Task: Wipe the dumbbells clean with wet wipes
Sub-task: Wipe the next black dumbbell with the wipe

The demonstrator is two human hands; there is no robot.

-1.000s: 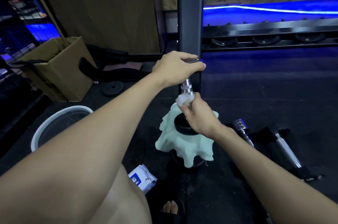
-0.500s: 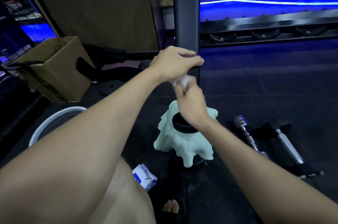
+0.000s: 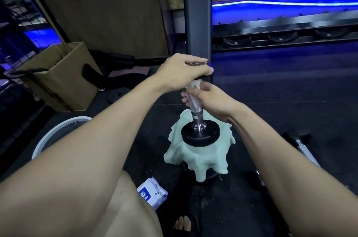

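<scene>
A dumbbell [image 3: 200, 134] stands upright on its black lower plate, on a pale green cloth [image 3: 195, 159] draped over a low stand. My left hand [image 3: 184, 71] grips the dumbbell's top plate from above. My right hand [image 3: 208, 97] is curled round the upper part of the chrome handle [image 3: 196, 115] and holds a white wet wipe [image 3: 193, 84] against it, just under the top plate. A pack of wet wipes [image 3: 153, 193] lies on the floor beside my knee.
Another dumbbell [image 3: 304, 147] lies on the black rubber floor at the right. A white basin [image 3: 58, 130] sits at the left, a cardboard box [image 3: 64, 76] behind it. A black upright post [image 3: 196, 14] and a dumbbell rack [image 3: 280, 33] stand behind. My sandalled foot [image 3: 182, 225] is below.
My right hand has slid the wipe up the handle from near the lower plate to just below the top plate. My left hand keeps its hold on the top plate.
</scene>
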